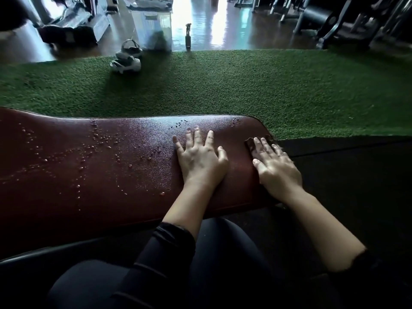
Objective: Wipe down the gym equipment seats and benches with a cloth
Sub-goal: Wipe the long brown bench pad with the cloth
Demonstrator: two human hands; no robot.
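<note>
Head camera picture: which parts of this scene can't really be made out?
- Dark brown cloth: mostly hidden under the right hand; its full shape is unclear.
- Long dark red padded bench: its left end is cut off by the picture's edge.
- Small dark spray bottle on the floor: too small and backlit to read.
- Black gym machines at top right: dark, blurred, cut off.

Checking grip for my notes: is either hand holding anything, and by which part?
Nothing is gripped. The right hand presses flat on the cloth; the left hand lies flat on the bench.
</note>
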